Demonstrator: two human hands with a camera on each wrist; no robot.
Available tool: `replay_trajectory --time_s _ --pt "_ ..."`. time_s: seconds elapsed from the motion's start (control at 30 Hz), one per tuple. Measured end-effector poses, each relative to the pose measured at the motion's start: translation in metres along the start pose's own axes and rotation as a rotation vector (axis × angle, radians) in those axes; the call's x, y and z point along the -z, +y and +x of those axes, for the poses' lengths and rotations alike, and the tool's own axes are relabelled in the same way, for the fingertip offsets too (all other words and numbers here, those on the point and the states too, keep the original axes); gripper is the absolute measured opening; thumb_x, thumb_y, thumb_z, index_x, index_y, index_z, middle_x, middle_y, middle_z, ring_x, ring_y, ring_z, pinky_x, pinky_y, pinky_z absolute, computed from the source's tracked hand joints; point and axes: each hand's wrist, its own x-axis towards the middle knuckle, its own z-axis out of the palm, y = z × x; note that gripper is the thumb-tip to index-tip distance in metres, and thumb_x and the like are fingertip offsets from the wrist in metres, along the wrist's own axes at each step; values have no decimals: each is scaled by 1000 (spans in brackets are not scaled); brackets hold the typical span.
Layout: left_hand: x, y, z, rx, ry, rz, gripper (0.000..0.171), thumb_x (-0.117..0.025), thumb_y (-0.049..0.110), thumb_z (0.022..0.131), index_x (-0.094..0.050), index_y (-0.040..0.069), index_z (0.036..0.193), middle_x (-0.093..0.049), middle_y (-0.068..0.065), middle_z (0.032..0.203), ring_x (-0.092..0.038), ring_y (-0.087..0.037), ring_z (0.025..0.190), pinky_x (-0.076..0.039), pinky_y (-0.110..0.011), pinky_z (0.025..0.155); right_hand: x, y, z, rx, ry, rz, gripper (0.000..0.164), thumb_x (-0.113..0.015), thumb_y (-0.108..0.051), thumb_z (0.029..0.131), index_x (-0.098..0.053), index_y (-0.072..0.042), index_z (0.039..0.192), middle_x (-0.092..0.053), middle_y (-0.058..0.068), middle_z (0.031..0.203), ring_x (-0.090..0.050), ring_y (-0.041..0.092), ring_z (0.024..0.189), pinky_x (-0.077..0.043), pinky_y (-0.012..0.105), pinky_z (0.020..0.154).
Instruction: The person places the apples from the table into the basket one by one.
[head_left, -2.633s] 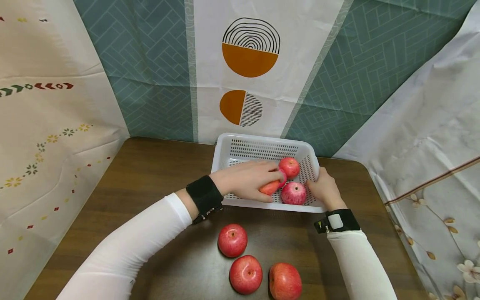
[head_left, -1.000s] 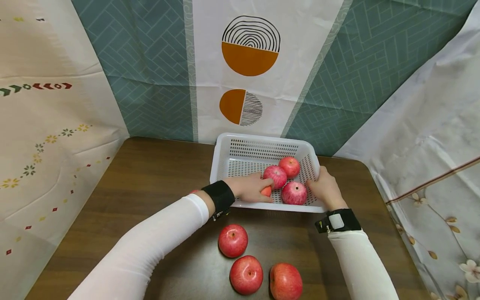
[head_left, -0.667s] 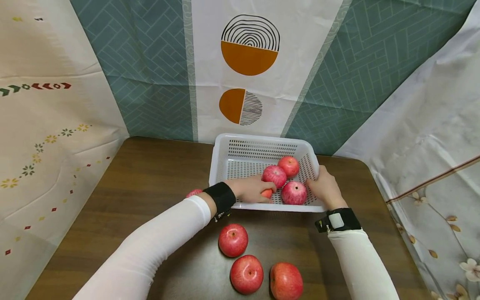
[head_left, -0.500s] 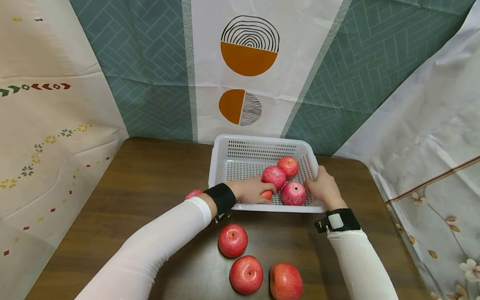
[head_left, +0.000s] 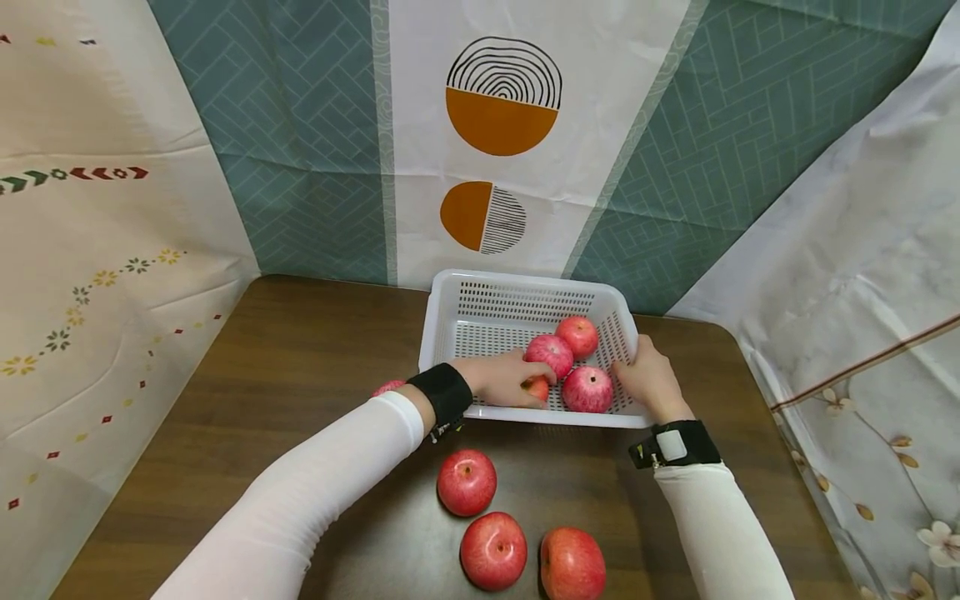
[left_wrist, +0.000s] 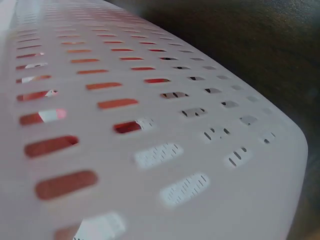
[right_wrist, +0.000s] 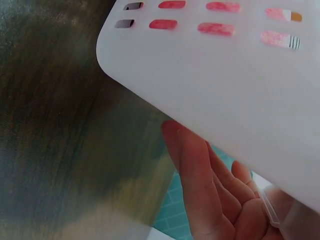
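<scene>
A white slotted plastic basket [head_left: 480, 310] sits near the table's back edge. Inside its front part my left hand [head_left: 501, 379] has thumb and fingers around a red apple [head_left: 538, 388], partly covered by the hand. Three more apples lie beside it: one at the back right [head_left: 577, 337], a streaked one in the middle [head_left: 550, 354] and another at the front right [head_left: 588, 389]. My right hand [head_left: 651, 379] grips the basket's right rim; the right wrist view shows its fingers [right_wrist: 197, 175] under the basket edge. Through the slots in the left wrist view, red fruit [left_wrist: 117, 103] shows.
Three apples stand on the brown table in front: one nearest the basket [head_left: 467, 482], one below it [head_left: 492, 551] and one to the right [head_left: 572, 563]. Another apple [head_left: 387, 387] is partly hidden behind the left forearm. Patterned cloth [head_left: 315, 167] hangs behind the table.
Since the oldest frame my left hand has drawn back toward the left and front of the basket, uncovering the middle apple. Lately, slightly more of the apple in it shows. The right hand stays put.
</scene>
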Motion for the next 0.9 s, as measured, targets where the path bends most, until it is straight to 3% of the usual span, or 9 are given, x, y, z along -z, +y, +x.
replay_trajectory --time_s 0.57,0.77,0.9 --pt "9 2 -17 57 -7 -23 60 -65 49 101 -50 34 158 -43 -20 153 -47 -29 133 -44 -52 110 -1 1 -1 -11 13 -6 61 -63 -20 102 -34 9 148 -59 38 129 -69 53 107 -57 67 86" --pt "15 6 -23 31 9 -63 68 -67 46 101 -44 29 163 -31 -24 165 -39 -34 146 -39 -55 116 -1 0 -2 -11 15 -30 61 -62 -20 102 -35 11 146 -59 39 127 -70 54 103 -58 67 83" --pt "18 6 -30 1 50 -114 77 -70 45 100 -35 27 166 -26 -19 168 -37 -33 148 -39 -53 118 -1 0 -2 -11 16 -30 61 -62 -19 102 -35 11 147 -59 39 127 -70 54 103 -58 67 83"
